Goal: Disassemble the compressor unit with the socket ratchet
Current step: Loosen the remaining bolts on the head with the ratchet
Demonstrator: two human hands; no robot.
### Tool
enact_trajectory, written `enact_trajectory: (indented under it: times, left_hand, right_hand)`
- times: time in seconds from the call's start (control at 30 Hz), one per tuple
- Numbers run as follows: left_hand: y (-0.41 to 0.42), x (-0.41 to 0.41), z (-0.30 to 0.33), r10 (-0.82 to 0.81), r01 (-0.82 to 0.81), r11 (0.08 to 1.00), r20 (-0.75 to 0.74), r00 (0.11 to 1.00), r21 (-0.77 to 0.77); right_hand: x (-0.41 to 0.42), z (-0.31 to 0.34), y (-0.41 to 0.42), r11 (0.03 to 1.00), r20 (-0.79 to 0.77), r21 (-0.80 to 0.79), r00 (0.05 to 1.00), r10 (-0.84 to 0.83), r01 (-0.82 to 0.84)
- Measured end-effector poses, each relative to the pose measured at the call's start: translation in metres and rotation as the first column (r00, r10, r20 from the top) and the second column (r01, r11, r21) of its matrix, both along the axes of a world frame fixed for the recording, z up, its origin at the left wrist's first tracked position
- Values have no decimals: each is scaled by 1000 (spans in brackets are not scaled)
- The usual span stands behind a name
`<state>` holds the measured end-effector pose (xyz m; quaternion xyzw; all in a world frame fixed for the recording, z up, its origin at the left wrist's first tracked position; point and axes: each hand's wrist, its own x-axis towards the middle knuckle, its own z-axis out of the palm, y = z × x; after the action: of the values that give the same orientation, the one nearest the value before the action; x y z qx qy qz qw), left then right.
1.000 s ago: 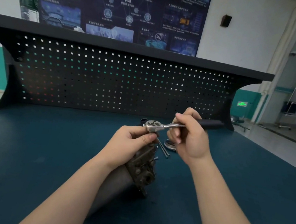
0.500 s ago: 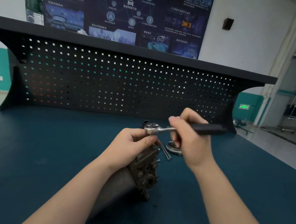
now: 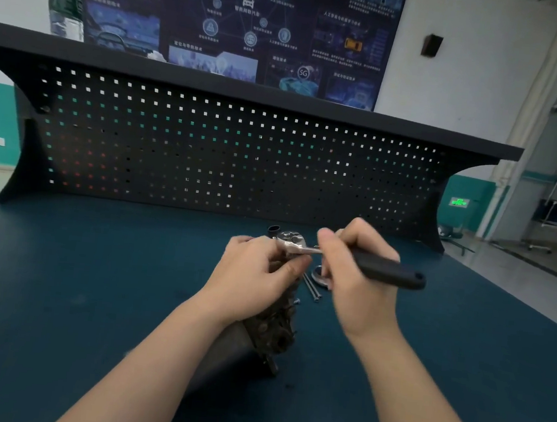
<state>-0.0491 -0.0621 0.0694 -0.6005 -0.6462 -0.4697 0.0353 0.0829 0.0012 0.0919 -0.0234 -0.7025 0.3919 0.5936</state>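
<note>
Dim indoor light, soft picture with blur near the hands.

The bench top [image 3: 58, 291] around the hands is dark and gives almost no glare; the shadows under the forearms are weak and without sharp edge. Brighter daylight comes from far right of the right hand [image 3: 355, 279], where the floor looks pale. This hand and the ratchet [image 3: 350, 258] it holds are smeared by motion. The pegboard [image 3: 227, 158] behind the hands bends at its ends from the wide lens. The poster above is soft.

wall poster [image 3: 241, 20] | "5G" in a circle, lower right
</note>
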Motion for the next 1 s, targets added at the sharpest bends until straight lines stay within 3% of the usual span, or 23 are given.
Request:
enact_trajectory:
  times: [0.07, 0.17, 0.3, 0.4, 0.47, 0.53, 0.57, 0.63, 0.67, 0.73, 0.8, 0.83, 0.93, 0.97, 1.0]
  left_hand:
    - [1, 0, 0, 26, -23, 996, 42, 999, -84]
    - [-5, -5, -3, -189, 200, 980, 279, 941, -10]
    - [-10, -10, -2, -320, 318, 945, 376, 870, 70]
    - [-10, -7, -2, -291, 277, 956, 414, 863, 94]
    - [-8, -7, -4, -247, 228, 969, 403, 881, 95]
    - [-7, -6, -5, -224, 200, 974, 378, 899, 103]
    - [-6, -7, -6, -226, 198, 974, 371, 901, 112]
    - [-8, -7, -6, -272, 239, 962, 379, 885, 133]
    - [-10, -7, -5, -304, 272, 952, 383, 872, 136]
    - [-12, -8, -1, -333, 315, 943, 378, 864, 109]
    - [-12, -8, 2, -334, 331, 940, 380, 862, 75]
    - [-12, -8, 3, -332, 332, 941, 390, 859, 69]
    - [-11, -7, 2, -310, 299, 950, 413, 856, 93]
    - [-10, -7, 1, -299, 282, 954, 405, 864, 102]
    - [-9, -7, -1, -281, 262, 960, 387, 878, 103]
  right_hand:
    - [4, 6, 14, 953, 15, -221, 977, 213, -205]
    - [4, 11, 31, 818, -18, -370, 884, 467, -440]
    - [-7, 21, 47, 651, -58, -508, 776, 628, -565]
    - [-16, 20, 43, 666, -143, -536, 833, 534, -519]
    - [-19, 9, 26, 801, -205, -456, 921, 331, -389]
    - [-20, -14, 1, 976, -197, -214, 980, -18, -26]
    - [-20, -24, -13, 988, -181, -49, 972, -152, 145]
    - [-16, -33, -25, 956, -129, 191, 971, -201, 223]
    - [-12, -28, -22, 966, -86, 174, 980, -178, 191]
    - [-2, -4, -7, 982, -28, -164, 996, 90, -93]
    - [4, 16, 18, 782, -77, -465, 899, 431, -415]
    - [3, 21, 26, 726, -92, -523, 876, 473, -446]
    - [-8, 15, 23, 707, -190, -544, 887, 421, -452]
    - [-11, 7, 14, 781, -217, -484, 919, 330, -395]
    - [-14, -2, 2, 904, -218, -356, 962, 165, -236]
